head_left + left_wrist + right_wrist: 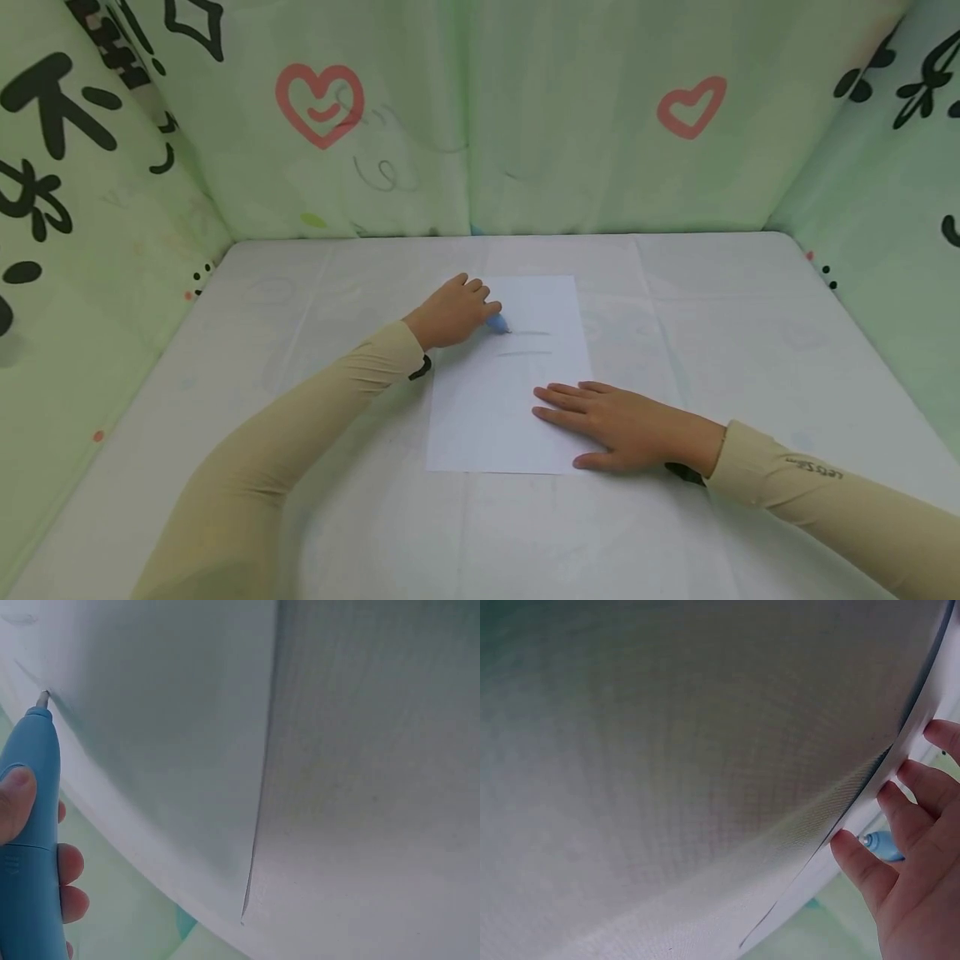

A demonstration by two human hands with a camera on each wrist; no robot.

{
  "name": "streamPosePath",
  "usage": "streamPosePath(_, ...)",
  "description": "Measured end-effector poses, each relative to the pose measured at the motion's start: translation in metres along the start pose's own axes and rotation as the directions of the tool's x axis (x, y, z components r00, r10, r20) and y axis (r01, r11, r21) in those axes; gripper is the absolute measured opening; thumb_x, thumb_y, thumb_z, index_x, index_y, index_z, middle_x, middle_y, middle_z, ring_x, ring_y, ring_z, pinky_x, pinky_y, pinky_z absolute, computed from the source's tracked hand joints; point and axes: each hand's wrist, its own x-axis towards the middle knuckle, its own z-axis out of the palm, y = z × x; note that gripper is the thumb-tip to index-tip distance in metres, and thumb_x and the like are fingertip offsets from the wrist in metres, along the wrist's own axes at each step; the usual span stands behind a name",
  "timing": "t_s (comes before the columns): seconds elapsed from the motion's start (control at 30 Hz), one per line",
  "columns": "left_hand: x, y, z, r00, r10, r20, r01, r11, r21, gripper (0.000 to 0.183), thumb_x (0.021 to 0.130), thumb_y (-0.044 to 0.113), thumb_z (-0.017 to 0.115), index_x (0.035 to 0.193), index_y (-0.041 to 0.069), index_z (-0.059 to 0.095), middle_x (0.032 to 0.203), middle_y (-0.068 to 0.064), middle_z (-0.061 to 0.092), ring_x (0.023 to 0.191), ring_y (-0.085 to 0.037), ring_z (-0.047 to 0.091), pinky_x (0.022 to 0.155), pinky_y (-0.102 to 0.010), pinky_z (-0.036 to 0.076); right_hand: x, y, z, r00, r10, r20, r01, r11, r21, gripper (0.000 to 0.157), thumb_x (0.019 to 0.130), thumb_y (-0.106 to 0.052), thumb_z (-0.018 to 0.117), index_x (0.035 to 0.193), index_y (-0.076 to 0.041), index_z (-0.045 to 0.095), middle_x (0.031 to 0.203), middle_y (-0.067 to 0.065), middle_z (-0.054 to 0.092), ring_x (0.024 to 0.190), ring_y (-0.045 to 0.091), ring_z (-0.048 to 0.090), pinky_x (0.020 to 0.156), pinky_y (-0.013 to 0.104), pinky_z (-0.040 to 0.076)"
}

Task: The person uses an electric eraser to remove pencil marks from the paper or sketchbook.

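Observation:
My left hand [455, 312] grips a thick blue electric eraser [31, 817], thumb on its button and fingers curled round the barrel. Its narrow tip meets the upper part of a white sheet of paper [480, 417], close to the left end of a faint grey line [531, 333]. Another grey line [525, 353] runs just below. Lying flat with fingers spread, my right hand [626, 425] rests on the sheet's lower right edge. In the right wrist view its fingertips [844, 841] are at the paper's edge, and part of the eraser shows beyond them.
The paper lies on a table with a white cloth [360, 525]. Pale green curtains [570, 167] with red hearts and black lettering enclose the table's back and sides. Both forearms reach in from the front, in beige sleeves [247, 467].

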Motion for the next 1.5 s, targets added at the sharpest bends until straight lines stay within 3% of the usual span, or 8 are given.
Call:
streamPosePath(0.63, 0.0013, 0.0014, 0.0004, 1.000, -0.014, 0.023, 0.014, 1.000, 0.003, 0.023, 0.095, 0.018, 0.054, 0.118, 0.017, 0.057, 0.111, -0.007, 0.065, 0.104, -0.022, 0.059, 0.095, -0.038, 0.044, 0.0000, 0.0001, 0.0013, 1.000, 0.006, 0.003, -0.006, 1.000, 0.001, 0.067, 0.093, -0.046, 0.052, 0.148, -0.016, 0.028, 0.156, 0.007, 0.024, 0.142, 0.026, 0.029, 0.109, 0.048, 0.031)
streamPosePath(1.5, 0.0020, 0.0023, -0.0005, 1.000, -0.003, 0.005, 0.003, 1.000, -0.005, 0.022, 0.095, 0.017, 0.053, 0.117, 0.016, 0.058, 0.109, -0.007, 0.065, 0.101, -0.022, 0.060, 0.090, -0.037, 0.045, 0.0000, 0.0007, 0.0012, 1.000, 0.003, -0.002, -0.003, 1.000, 0.016, 0.067, 0.092, -0.044, 0.053, 0.148, -0.016, 0.029, 0.156, 0.007, 0.025, 0.142, 0.026, 0.029, 0.109, 0.048, 0.031)
